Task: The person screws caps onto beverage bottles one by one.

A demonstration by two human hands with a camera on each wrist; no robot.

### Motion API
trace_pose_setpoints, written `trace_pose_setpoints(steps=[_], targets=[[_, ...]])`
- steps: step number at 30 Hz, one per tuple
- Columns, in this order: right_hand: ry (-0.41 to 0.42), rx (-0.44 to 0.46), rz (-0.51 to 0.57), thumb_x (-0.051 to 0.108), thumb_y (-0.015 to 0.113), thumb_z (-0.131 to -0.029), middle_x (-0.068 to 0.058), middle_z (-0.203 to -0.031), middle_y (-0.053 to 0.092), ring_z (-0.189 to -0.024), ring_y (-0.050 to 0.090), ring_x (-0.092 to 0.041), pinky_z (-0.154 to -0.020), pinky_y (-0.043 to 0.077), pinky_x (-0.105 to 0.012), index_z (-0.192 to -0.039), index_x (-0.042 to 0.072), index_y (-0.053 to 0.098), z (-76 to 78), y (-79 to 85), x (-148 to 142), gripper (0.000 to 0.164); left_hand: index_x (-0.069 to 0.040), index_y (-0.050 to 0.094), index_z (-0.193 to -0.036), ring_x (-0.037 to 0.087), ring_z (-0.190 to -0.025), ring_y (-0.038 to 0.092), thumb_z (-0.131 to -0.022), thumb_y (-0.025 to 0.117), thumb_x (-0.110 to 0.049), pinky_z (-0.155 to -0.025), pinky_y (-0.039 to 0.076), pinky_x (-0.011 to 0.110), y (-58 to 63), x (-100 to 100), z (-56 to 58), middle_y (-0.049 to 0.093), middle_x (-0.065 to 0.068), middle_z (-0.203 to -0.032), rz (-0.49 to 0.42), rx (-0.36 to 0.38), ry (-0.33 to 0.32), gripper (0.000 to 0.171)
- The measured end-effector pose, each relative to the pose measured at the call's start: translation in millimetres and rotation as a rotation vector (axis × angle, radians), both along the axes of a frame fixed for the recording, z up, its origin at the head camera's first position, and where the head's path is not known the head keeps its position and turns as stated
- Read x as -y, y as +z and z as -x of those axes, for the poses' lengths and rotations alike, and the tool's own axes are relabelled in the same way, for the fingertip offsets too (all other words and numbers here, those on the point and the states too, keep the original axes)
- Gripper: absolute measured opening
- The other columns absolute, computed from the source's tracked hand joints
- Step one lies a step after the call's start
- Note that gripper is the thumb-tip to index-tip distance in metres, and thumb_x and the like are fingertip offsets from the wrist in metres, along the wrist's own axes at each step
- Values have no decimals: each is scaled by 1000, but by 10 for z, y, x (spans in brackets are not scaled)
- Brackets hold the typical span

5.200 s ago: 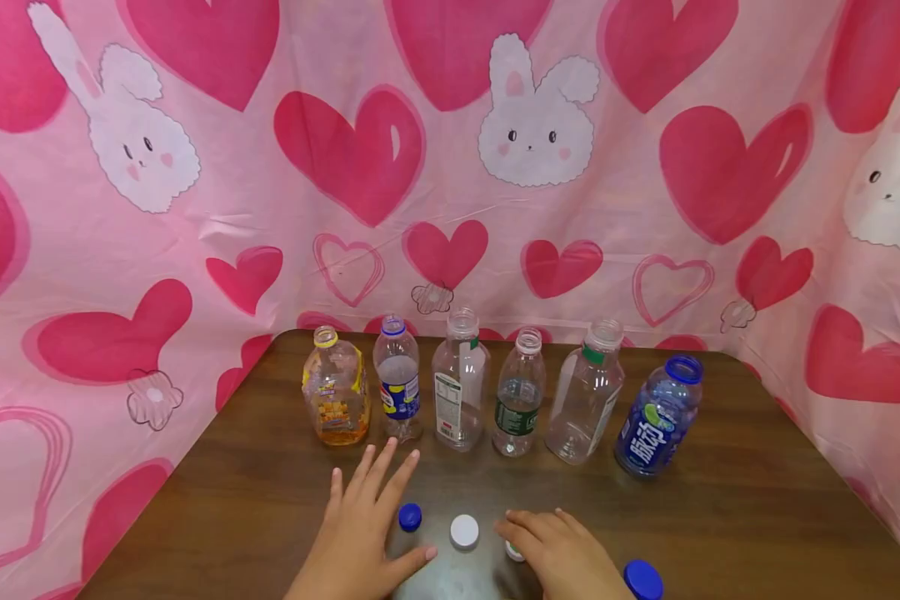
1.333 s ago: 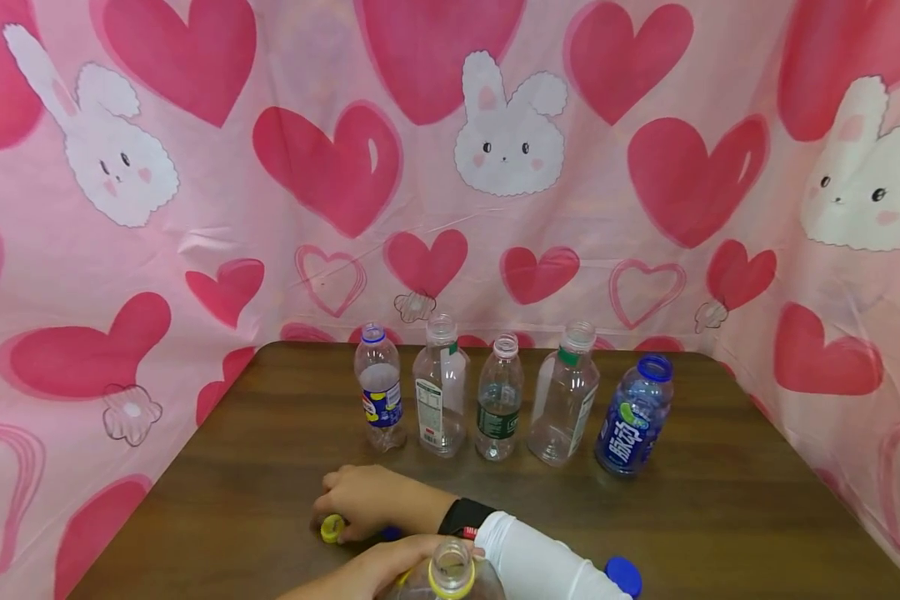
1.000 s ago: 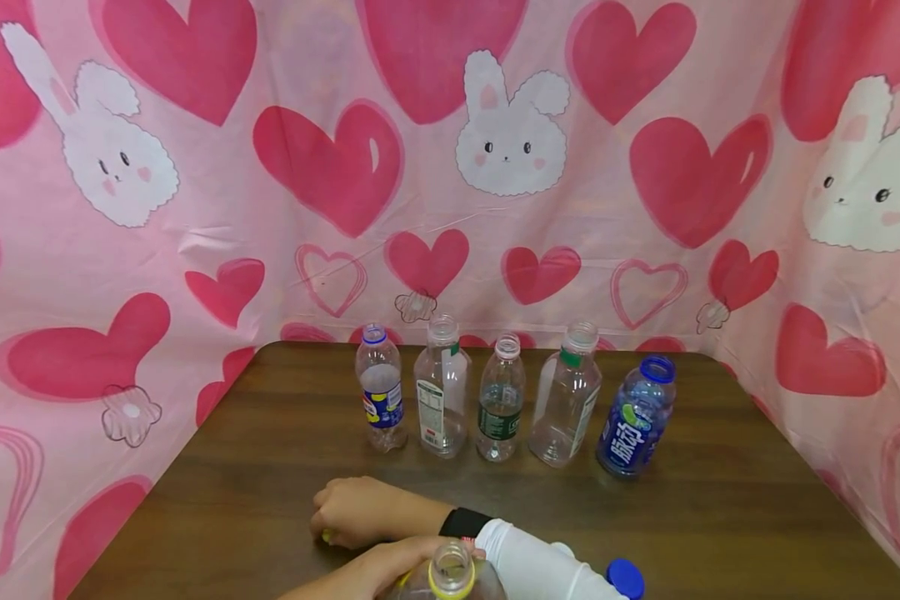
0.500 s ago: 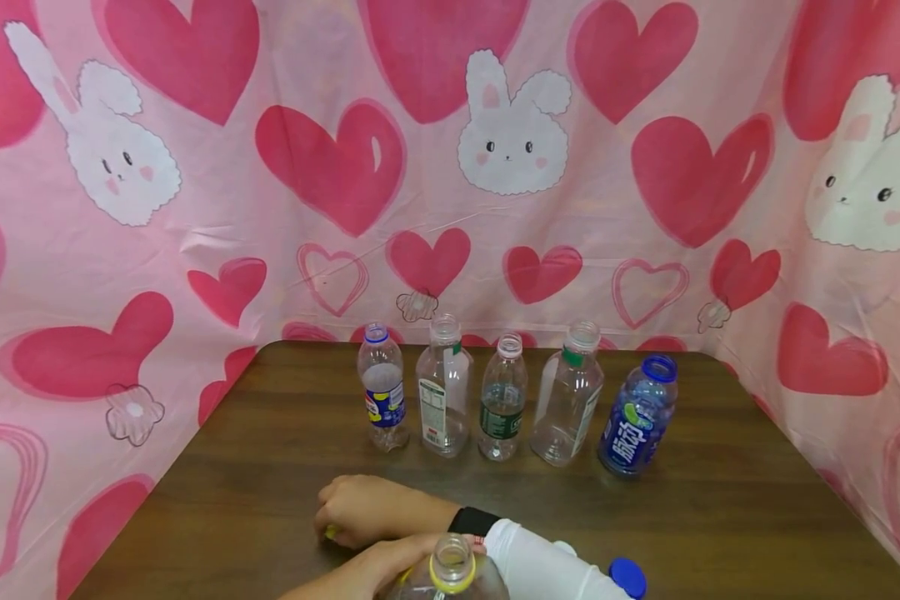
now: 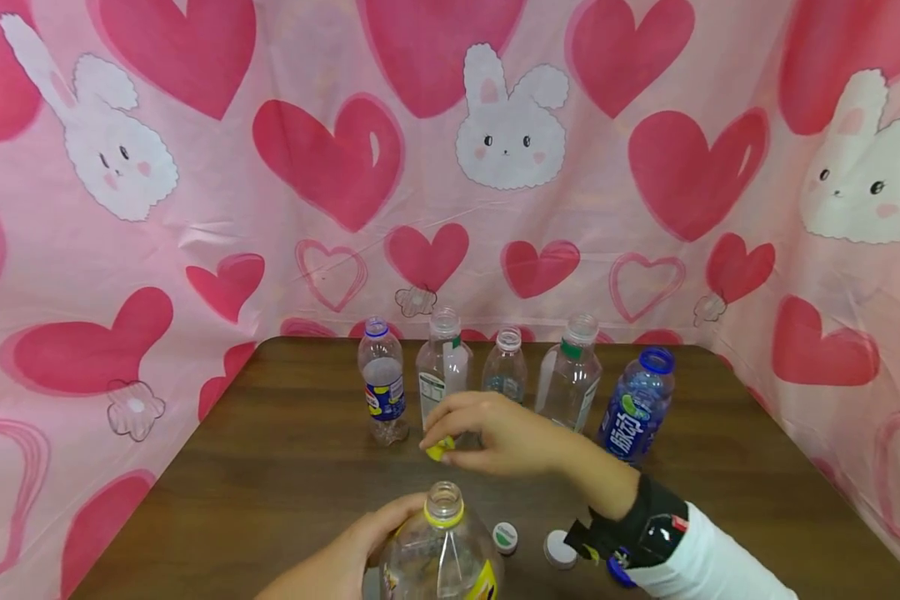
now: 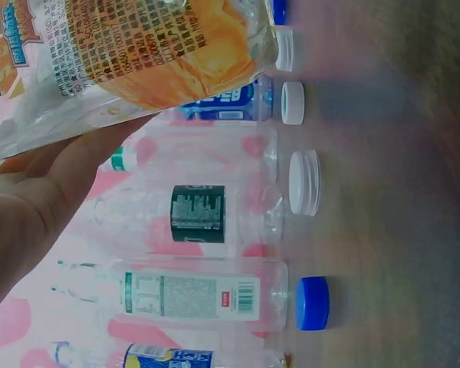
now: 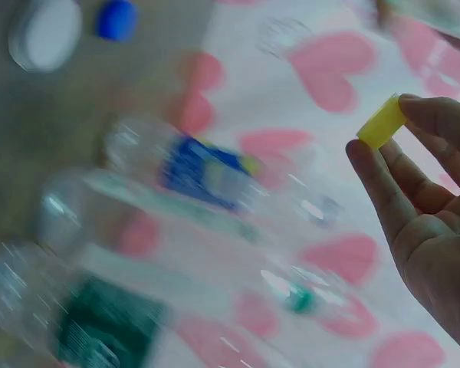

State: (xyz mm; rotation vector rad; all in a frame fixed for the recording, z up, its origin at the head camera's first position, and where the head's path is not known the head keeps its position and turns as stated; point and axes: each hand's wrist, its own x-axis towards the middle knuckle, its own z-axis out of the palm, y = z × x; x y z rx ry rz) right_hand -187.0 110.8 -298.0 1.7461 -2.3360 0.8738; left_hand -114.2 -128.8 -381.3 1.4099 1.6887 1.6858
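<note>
My left hand point(image 5: 381, 527) grips a clear bottle point(image 5: 438, 546) by its side, in the lower middle of the head view. The bottle has a yellow ring under its uncapped mouth, and the left wrist view shows its orange-printed label. Above and just behind that mouth, my right hand point(image 5: 498, 433) pinches a yellow bottle cap point(image 5: 441, 448) between thumb and fingertips. The cap point(image 7: 382, 123) is tilted and apart from the bottle. Two white caps, one point(image 5: 504, 537) with green print and one plain point(image 5: 560, 549), lie on the table right of the bottle.
Along the back stand several uncapped bottles: a blue-labelled one point(image 5: 383, 389), clear ones point(image 5: 444, 362) partly behind my right hand, and a blue one point(image 5: 636, 408). A blue cap point(image 5: 619, 572) is partly hidden under my right wrist. Another blue cap point(image 6: 313, 303) shows in the left wrist view.
Over five seconds, the yellow-ringed bottle has come from the back row to the front in my left hand. My right hand took the yellow cap at the left, then raised it rightward towards the bottle's mouth.
</note>
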Motion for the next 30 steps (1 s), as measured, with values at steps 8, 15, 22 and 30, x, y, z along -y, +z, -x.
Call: trace_pose_setpoints(steps=[8,15,22,30], targets=[[94,-31,120,-2,72,-85,-4,-115,65,-107,59,-16,-82,55,-30,-111,8,71,-197,658,-361,28,-11,27,-152,22,-117,57,-79,79,-10,-89,53,35,-16,-86,59,53,9,-137,32,-132,208,89],[138,-10,5,1,71,-87,1,-115,64,-108,58,-13,-86,54,-29,-114,10,71,-273,800,-326,28,-11,27,-152,25,-115,60,-79,78,-9,-85,55,36,18,-117,73,55,11,-135,3,-106,205,89],[204,30,-90,3,70,-88,1,-112,64,-105,58,-9,-86,52,-24,-109,9,71,-296,759,-238,22,-8,28,-151,24,-112,62,-80,79,-18,-82,57,37,42,-143,97,57,11,-133,-18,-158,188,88],[207,3,-163,2,70,-88,0,-112,66,-105,60,-7,-87,50,-20,-107,10,73,-274,732,-223,21,-12,27,-152,24,-109,64,-78,80,-19,-81,57,36,57,-170,107,58,9,-132,5,-132,170,91]])
